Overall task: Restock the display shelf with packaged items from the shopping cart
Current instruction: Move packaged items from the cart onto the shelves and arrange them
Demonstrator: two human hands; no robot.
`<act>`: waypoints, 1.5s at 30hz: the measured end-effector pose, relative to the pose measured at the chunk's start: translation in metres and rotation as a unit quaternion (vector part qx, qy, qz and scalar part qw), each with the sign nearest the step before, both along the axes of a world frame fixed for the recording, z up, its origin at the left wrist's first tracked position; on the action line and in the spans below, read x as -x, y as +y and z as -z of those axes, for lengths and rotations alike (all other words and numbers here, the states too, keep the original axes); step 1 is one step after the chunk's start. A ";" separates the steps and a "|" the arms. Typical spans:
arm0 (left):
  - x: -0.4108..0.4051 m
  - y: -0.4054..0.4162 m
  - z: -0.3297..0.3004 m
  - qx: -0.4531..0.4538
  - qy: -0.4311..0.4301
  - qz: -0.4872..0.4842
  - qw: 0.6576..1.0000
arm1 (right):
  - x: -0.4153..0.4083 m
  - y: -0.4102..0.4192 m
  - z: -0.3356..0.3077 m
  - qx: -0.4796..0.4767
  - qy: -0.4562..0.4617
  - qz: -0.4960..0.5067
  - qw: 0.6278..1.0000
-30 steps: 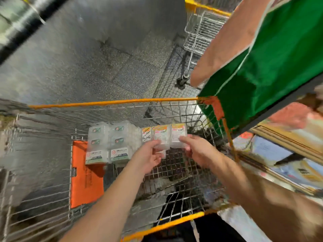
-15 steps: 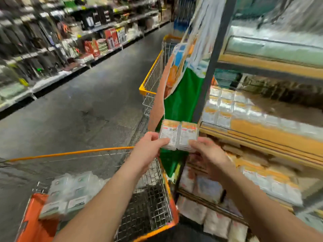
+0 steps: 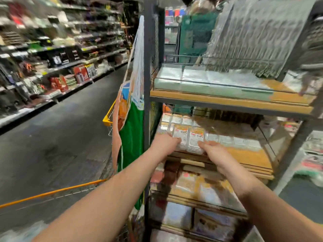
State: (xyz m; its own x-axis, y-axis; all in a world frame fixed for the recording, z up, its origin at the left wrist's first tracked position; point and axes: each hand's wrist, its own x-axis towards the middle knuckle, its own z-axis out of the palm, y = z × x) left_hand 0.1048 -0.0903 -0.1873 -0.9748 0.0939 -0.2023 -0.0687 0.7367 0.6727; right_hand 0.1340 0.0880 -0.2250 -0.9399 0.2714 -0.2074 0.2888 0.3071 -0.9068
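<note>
1. Here, two clear plastic packs [image 3: 189, 139] with orange-and-white labels are held side by side, as one block, over the front edge of the middle shelf board [image 3: 248, 157] of the display rack.
2. The packs are judged to be light and fairly stiff: they keep their boxy shape between the hands. The clear film looks smooth, so it is likely to be somewhat slippery.
3. A hold at the two outer ends is judged best, with inward pressure, so that the pair stays together and neither pack slides out at the seam between them.
4. The left hand [image 3: 165, 143] is set against the left end of the pair. Its fingers are curled onto the near left corner, pressed to the pack rather than spread.
5. The right hand [image 3: 212, 151] is placed at the near right corner. Its fingers are bent around the lower edge of the right pack, and the thumb side is seen on top. The frame is blurred, so how far the fingertips reach underneath cannot be told.
6. Similar packs [image 3: 176, 120] are stacked in rows at the rear left corner of the same board, and a row [image 3: 232, 141] is laid just to the right of the held pair.
7. The orange rim of the shopping cart [image 3: 52, 193] is seen at the lower left, well apart from the hands.
</note>
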 end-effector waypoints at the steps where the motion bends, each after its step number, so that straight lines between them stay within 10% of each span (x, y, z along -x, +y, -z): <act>1: 0.009 0.011 -0.001 0.017 -0.001 0.003 1.000 | 0.008 0.009 0.000 -0.011 -0.014 -0.001 1.000; 21: 0.050 0.082 0.078 0.323 0.021 0.099 0.941 | 0.057 0.057 0.036 -0.355 -0.161 -0.156 0.908; 37: 0.034 0.037 0.078 0.172 0.103 0.173 0.964 | 0.065 0.044 0.047 -0.310 -0.118 -0.115 0.936; 45: 0.003 -0.030 0.075 -0.117 0.145 0.034 0.982 | 0.018 -0.022 0.027 -0.181 0.126 -0.030 0.975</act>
State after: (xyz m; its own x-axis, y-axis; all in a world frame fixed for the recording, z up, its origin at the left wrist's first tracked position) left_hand 0.1017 -0.1202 -0.2626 -0.9781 0.1718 0.1173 0.1946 0.5562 0.8079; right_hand 0.1163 0.0657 -0.2521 -0.9651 0.2263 0.1319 0.0414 0.6291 -0.7763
